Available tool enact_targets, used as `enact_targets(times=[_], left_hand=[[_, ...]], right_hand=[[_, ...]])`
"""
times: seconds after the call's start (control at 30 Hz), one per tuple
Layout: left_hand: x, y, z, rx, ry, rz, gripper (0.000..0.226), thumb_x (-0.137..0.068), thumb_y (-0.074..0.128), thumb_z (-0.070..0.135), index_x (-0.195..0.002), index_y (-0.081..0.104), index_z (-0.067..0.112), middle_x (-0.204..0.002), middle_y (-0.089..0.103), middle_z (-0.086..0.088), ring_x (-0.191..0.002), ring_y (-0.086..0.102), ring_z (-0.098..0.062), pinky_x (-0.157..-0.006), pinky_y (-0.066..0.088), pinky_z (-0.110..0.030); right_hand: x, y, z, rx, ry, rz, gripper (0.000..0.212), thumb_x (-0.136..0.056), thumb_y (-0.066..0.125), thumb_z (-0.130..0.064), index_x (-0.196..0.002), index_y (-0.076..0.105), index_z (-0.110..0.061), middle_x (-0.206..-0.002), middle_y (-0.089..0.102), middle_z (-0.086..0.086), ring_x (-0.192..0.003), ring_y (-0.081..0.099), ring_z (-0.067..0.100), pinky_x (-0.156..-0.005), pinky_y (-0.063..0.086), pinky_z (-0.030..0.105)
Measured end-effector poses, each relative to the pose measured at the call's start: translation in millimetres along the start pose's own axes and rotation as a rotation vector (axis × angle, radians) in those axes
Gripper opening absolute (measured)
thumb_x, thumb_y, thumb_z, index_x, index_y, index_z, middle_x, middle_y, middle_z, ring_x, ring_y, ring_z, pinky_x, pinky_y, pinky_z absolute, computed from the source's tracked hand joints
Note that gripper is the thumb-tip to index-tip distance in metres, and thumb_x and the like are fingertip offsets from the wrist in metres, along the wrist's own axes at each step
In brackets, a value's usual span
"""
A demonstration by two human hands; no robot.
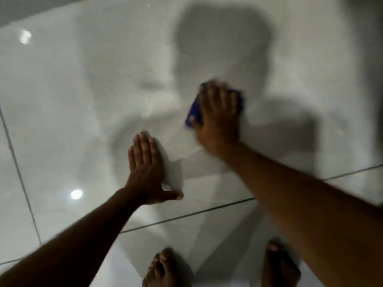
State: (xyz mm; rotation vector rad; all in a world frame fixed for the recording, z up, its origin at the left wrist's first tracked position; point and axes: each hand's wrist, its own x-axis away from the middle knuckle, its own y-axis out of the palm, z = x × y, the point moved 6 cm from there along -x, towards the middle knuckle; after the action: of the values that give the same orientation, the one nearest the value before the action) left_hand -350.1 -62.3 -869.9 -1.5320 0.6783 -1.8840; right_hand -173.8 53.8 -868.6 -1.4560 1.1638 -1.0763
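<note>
My right hand [217, 119] lies on a dark blue cloth [193, 112] and presses it flat against the glossy white tiled floor [83, 100]. Its fingers are spread over the cloth, which shows at the hand's left edge and past the fingertips at the right. The hand and cloth are blurred by motion. My left hand [146, 170] rests flat on the floor below and to the left, fingers straight and together, thumb stretched out to the right.
Two bare feet [163, 270] stand at the bottom edge. Dark grout lines [186, 214] cross the tiles. My shadow falls over the floor ahead. A darker wall strip [31, 9] runs along the top left. Two ceiling-light reflections shine at left.
</note>
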Motion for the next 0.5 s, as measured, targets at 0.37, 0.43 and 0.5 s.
enact_targets(times=[0.37,0.43,0.5], left_hand=[[2.1,3.7,1.2,-0.012,0.003,0.006,0.170,-0.036,0.055,0.097,-0.144,-0.027,-0.006,-0.150,-0.036,-0.031,-0.138,-0.037,-0.044,-0.114,-0.016,-0.058],[1.3,4.5,1.6,-0.008,0.006,0.012,0.170,-0.036,0.055,0.097,-0.144,-0.027,-0.006,-0.150,-0.036,-0.032,-0.138,-0.037,-0.044,-0.114,-0.014,-0.059],[1.7,4.6,1.5,-0.002,0.006,0.012,0.170,-0.036,0.056,0.097,-0.144,-0.027,-0.005,-0.150,-0.036,-0.031,-0.138,-0.037,-0.044,-0.114,-0.015,-0.058]], right_hand=[[187.4,-13.4,166.1,0.081,0.564,-0.076,0.076,-0.093,0.040,-0.052,-0.154,0.021,-0.009,-0.158,0.025,0.021,-0.142,0.026,0.043,-0.115,0.019,0.060],[208.0,-1.8,91.4,0.006,0.645,-0.072,0.080,-0.091,0.046,-0.052,-0.153,0.023,-0.008,-0.158,0.025,0.021,-0.144,0.024,0.044,-0.115,0.018,0.062],[208.8,12.4,8.5,-0.080,0.376,-0.137,0.081,-0.088,0.050,-0.054,-0.152,0.027,-0.010,-0.160,0.025,0.017,-0.147,0.019,0.041,-0.118,0.011,0.060]])
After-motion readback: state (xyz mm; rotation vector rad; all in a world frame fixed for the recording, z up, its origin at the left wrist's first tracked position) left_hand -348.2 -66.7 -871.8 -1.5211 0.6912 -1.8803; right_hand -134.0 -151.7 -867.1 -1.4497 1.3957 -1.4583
